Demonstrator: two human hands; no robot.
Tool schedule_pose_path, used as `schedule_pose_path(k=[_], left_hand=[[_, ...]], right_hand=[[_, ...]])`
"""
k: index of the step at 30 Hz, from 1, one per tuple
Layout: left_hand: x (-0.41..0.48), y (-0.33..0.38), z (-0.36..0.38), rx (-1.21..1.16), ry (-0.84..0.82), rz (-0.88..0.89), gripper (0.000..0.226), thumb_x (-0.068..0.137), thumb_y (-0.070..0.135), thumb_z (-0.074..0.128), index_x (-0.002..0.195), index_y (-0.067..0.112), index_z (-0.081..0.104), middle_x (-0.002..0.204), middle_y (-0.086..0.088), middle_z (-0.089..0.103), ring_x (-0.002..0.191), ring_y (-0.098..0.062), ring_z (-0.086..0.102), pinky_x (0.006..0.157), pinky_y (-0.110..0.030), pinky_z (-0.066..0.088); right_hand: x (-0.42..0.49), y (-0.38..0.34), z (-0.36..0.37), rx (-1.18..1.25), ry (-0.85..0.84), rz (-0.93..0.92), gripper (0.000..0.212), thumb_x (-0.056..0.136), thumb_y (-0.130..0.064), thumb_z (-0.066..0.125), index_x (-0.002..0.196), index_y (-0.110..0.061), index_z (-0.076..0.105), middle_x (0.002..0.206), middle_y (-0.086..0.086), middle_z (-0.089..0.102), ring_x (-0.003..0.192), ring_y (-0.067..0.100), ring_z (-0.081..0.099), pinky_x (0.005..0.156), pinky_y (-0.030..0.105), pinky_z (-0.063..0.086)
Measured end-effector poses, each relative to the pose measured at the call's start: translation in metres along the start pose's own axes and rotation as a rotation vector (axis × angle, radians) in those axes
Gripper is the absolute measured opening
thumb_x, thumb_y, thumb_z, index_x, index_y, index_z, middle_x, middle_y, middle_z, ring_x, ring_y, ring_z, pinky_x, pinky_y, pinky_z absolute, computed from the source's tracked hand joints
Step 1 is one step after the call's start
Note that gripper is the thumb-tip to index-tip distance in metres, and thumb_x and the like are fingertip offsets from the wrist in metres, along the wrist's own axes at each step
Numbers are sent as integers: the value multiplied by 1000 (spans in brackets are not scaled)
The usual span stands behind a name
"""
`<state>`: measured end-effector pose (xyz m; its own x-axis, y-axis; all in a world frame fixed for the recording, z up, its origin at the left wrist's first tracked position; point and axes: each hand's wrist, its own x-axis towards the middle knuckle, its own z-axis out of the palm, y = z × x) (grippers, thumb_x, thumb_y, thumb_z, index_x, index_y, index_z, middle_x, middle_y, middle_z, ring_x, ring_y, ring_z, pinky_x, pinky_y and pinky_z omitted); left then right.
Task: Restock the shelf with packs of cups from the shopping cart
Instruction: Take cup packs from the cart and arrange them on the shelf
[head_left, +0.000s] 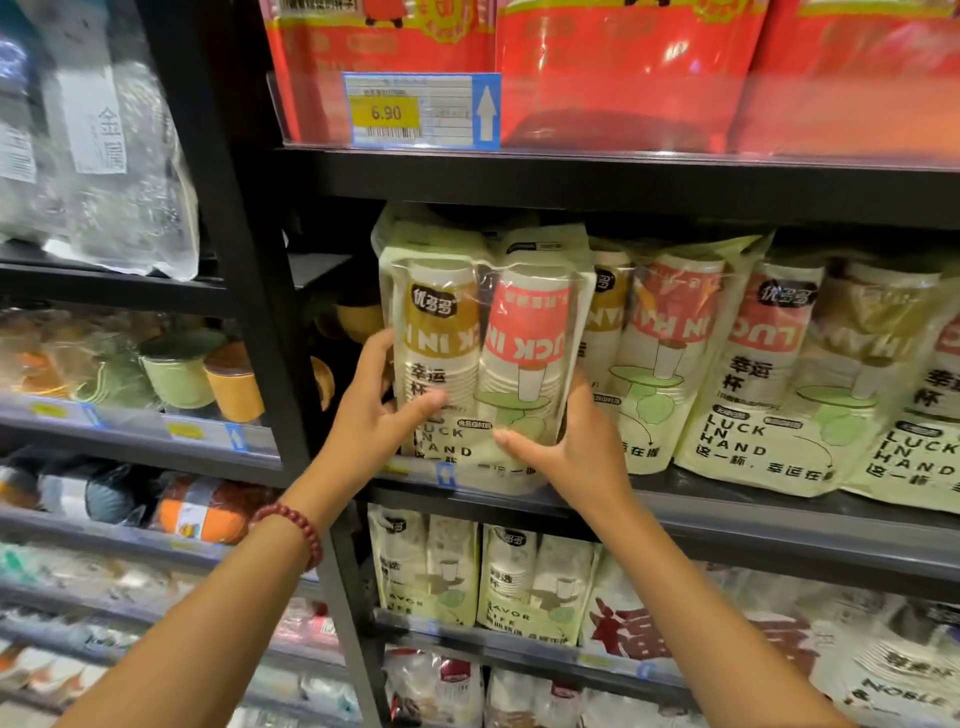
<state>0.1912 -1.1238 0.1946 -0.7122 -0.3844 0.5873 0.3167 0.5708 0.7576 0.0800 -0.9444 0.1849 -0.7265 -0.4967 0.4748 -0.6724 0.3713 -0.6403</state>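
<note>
Gripping cup pack (483, 358) upright at left end of shelf (727, 512), base at front edge; L hand (374, 415): thumb on front, fingers round left edge; R hand (576, 441): same on right edge, fingers wedged vs neighbour pack (654, 364); open gap left, toward upright post (249, 291).

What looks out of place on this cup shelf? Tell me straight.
The pack of cups gripped by the left hand and right hand sticks out ahead of the row, its bottom hanging over the shelf edge.
</note>
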Motion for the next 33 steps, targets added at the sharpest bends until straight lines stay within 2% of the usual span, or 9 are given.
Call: schedule_pose_path(k=[3, 7, 11, 15, 18, 21, 24, 30, 33], left_hand=[[-2, -3, 1, 9, 33, 2, 60, 82, 35, 67, 134, 21, 40, 127, 17, 52, 118, -2, 53, 86, -12, 47], [0, 0, 0, 17, 72, 2, 47, 88, 16, 65, 132, 17, 47, 122, 22, 57, 116, 0, 54, 84, -8, 46], [-1, -2, -2, 25, 122, -34, 46, 82, 37, 64, 125, 28, 51, 125, 12, 56, 115, 1, 55, 85, -9, 47], [-1, -7, -5, -15, 171, -76, 65, 76, 44, 62, 132, 14, 50, 128, 0, 58, 118, -12, 56, 97, -33, 50], [0, -10, -6, -5, 205, -133, 75, 69, 55, 70, 136, 32, 43, 138, 1, 50, 128, -15, 48, 103, -47, 43], [7, -4, -3, -57, 146, -236, 77, 59, 55, 76, 127, 47, 39, 130, 8, 55, 115, -1, 56, 93, -25, 50], [9, -3, 4, -105, 100, -279, 79, 56, 42, 79, 127, 34, 45, 114, 10, 63, 92, 12, 62, 68, -4, 48], [5, -11, 3, -125, 175, -292, 100, 52, 51, 78, 139, 23, 37, 127, 7, 58, 114, -8, 58, 96, -32, 49], [5, -12, 2, -157, 180, -302, 97, 53, 50, 78, 138, 25, 36, 127, 7, 59, 115, -9, 59, 95, -32, 50]], right_hand=[[3, 0, 0, -63, 0, -1, 74, 64, -60, 75, 112, -11, 46, 99, -2, 63, 88, 18, 62, 71, 36, 54], [6, -7, 2, -15, 4, 2, 72, 63, -57, 78, 111, -12, 47, 104, 0, 64, 91, 18, 62, 75, 34, 53], [4, -14, 11, 15, 38, -23, 73, 65, -55, 78, 118, -16, 46, 106, -4, 65, 93, 15, 62, 76, 34, 54], [3, -18, 26, 15, 39, -19, 74, 63, -63, 71, 116, -22, 40, 107, -5, 65, 95, 17, 63, 76, 37, 55], [3, -17, 25, 26, 31, -19, 73, 65, -60, 73, 119, -22, 41, 109, -6, 64, 98, 16, 62, 77, 36, 55], [1, -16, 23, 20, 64, -31, 73, 66, -56, 75, 119, -18, 43, 107, -4, 64, 96, 17, 62, 75, 36, 55], [-2, -16, 21, 18, 86, -25, 75, 66, -54, 76, 120, -15, 44, 105, -2, 64, 95, 19, 62, 75, 37, 54], [1, -16, 16, -27, 94, -84, 76, 65, -56, 75, 119, -11, 46, 103, 2, 65, 96, 25, 61, 78, 40, 52], [5, -16, 18, 15, 63, -71, 77, 63, -63, 70, 118, -15, 45, 102, -1, 66, 95, 22, 62, 78, 39, 53]])
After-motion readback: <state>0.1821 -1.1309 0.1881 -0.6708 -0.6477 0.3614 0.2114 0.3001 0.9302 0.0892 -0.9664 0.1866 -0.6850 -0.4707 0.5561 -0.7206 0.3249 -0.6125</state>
